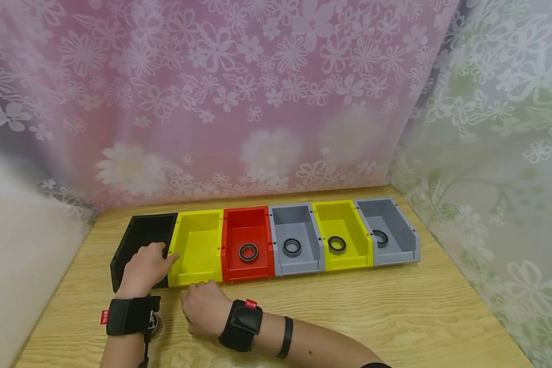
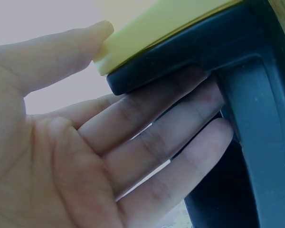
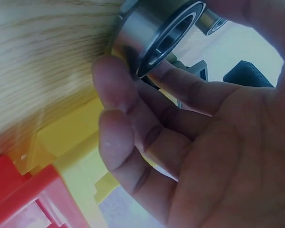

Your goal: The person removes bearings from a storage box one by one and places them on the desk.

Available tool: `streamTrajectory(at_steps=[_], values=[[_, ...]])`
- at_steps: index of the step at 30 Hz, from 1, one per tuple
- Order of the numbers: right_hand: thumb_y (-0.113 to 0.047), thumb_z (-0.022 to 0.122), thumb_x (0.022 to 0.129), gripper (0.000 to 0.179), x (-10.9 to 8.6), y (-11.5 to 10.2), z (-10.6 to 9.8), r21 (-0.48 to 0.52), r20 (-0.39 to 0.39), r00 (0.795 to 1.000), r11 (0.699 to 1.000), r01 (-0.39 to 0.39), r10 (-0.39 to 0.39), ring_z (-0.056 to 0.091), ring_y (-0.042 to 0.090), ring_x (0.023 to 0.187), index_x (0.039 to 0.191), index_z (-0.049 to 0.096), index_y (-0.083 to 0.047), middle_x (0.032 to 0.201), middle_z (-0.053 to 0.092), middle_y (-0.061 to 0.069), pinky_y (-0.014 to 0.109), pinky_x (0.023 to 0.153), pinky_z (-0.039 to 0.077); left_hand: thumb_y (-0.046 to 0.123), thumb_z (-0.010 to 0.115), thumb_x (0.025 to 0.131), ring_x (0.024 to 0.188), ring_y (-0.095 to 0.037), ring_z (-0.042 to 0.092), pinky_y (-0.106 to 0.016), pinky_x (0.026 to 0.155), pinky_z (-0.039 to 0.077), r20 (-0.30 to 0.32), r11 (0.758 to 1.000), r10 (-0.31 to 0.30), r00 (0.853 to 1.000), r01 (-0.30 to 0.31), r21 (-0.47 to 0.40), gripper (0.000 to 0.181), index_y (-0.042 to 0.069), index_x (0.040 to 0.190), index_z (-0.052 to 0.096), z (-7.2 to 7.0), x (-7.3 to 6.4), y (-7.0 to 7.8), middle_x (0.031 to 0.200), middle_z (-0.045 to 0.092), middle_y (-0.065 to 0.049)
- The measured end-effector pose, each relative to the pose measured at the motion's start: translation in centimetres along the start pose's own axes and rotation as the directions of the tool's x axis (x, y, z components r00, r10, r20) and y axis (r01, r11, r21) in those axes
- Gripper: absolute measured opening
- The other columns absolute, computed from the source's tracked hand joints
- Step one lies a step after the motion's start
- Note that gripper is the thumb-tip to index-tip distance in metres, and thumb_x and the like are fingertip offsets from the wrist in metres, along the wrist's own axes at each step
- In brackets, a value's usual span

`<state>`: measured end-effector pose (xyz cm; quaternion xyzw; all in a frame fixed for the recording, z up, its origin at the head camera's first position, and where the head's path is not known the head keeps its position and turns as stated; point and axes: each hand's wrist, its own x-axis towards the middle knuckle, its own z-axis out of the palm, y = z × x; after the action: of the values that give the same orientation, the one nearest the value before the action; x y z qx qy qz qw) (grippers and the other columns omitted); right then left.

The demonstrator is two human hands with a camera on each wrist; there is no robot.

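Note:
My left hand (image 1: pixel 144 266) straddles the adjoining walls of the black bin (image 1: pixel 124 250) and the left yellow bin (image 1: pixel 198 250). In the left wrist view its thumb lies against the yellow wall and its fingers reach inside the black bin, pinching the walls between them. Just in front of the left yellow bin, low over the table, my right hand (image 1: pixel 208 309) has curled fingers. It grips a ball bearing (image 3: pixel 156 38), seen in the right wrist view but hidden by the hand in the head view. Another bearing (image 3: pixel 210 22) shows behind it, partly covered.
To the right, the red bin (image 1: pixel 227 230), grey bin (image 1: pixel 276 220), second yellow bin (image 1: pixel 361 227) and end grey bin (image 1: pixel 400 230) each hold one bearing. The joined row stands on a wooden table (image 1: pixel 349 306). Floral curtains (image 1: pixel 257 102) hang behind.

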<state>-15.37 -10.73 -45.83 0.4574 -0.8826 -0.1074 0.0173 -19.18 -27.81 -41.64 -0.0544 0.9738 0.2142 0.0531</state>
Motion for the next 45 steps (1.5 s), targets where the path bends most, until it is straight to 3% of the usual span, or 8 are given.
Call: streamTrajectory(at_steps=[17,30,39,45], values=[[-0.053,0.073,0.089,0.028,0.0,0.3,0.1,-0.004,0.018,1.000,1.000,0.005,-0.005,0.058,0.007,0.077,0.102,0.070,-0.028,0.092,0.062,-0.010,0.023,0.062,0.044,0.026,0.069,0.099,0.074,-0.031,0.062,-0.046,0.065,0.055,-0.007,1.000,0.006,1.000,-0.006,-0.008,0.061,-0.021,0.132,0.053,0.2,0.2,-0.2,0.114,0.064,-0.038],[-0.055,0.069,0.093,0.040,-0.2,0.6,-0.3,0.048,0.049,0.999,0.999,-0.010,0.007,0.058,0.007,0.082,0.122,0.068,-0.027,0.099,0.063,-0.010,0.025,0.066,0.047,0.024,0.068,0.099,0.076,-0.032,0.065,-0.048,0.066,0.056,-0.008,1.000,0.006,1.000,-0.006,-0.002,0.059,-0.022,0.132,0.052,0.1,0.0,0.1,0.118,0.061,-0.041],[-0.054,0.066,0.096,0.028,-0.3,1.5,-1.1,0.081,-0.023,1.000,0.997,-0.004,0.006,0.057,0.007,0.073,0.103,0.072,-0.027,0.092,0.063,-0.011,0.023,0.060,0.044,0.025,0.069,0.099,0.071,-0.029,0.061,-0.041,0.060,0.051,-0.006,1.000,0.002,1.000,-0.002,-0.007,0.058,-0.021,0.131,0.053,0.1,0.0,0.1,0.106,0.065,-0.035],[-0.049,0.070,0.096,0.022,-0.6,2.8,-2.8,0.125,-0.080,0.997,0.992,0.010,0.000,0.057,0.004,0.066,0.100,0.075,-0.027,0.088,0.065,-0.011,0.019,0.053,0.042,0.024,0.068,0.099,0.063,-0.027,0.057,-0.036,0.055,0.045,-0.009,1.000,0.016,1.000,-0.016,-0.010,0.057,-0.021,0.131,0.053,0.1,-0.1,0.0,0.084,0.063,-0.021]])
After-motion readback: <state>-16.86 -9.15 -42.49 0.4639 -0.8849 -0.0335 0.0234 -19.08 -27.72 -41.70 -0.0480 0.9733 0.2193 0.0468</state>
